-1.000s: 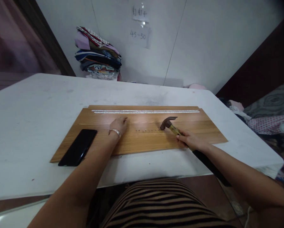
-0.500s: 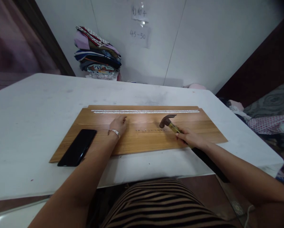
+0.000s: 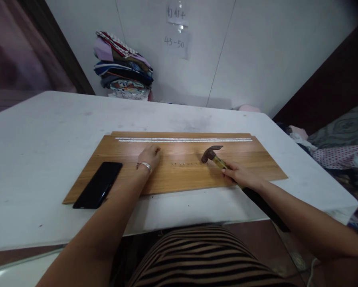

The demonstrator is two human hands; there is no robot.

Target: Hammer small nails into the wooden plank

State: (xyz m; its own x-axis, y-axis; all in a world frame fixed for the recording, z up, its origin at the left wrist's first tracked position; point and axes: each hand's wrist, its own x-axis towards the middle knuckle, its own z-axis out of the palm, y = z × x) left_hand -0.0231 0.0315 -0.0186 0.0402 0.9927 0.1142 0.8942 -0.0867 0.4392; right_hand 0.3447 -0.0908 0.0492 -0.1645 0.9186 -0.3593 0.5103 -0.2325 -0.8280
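Note:
My right hand point(image 3: 238, 173) is wrapped around the handle of a claw hammer point(image 3: 217, 161), close behind its rusty head. The head hangs low over the right end of a row of small nails point(image 3: 188, 164) on a wood-grain board point(image 3: 179, 179). The hammer's black grip runs back under my right forearm. Left of the nails, my left hand point(image 3: 150, 155) rests on the board with its fingers curled together. Whatever they hold, if anything, is hidden. Two white measuring strips point(image 3: 181, 139) lie along the board's far edge.
A black smartphone point(image 3: 98, 185) lies on the board's left end, partly over its near edge. The board sits on a white table point(image 3: 47, 159). Folded fabrics point(image 3: 123, 67) are stacked against the wall, which bears handwritten paper notes point(image 3: 176, 42).
Almost nothing differs. The fingertips of my left hand are drawn in slightly more, and the hammer stays in nearly the same place over the board.

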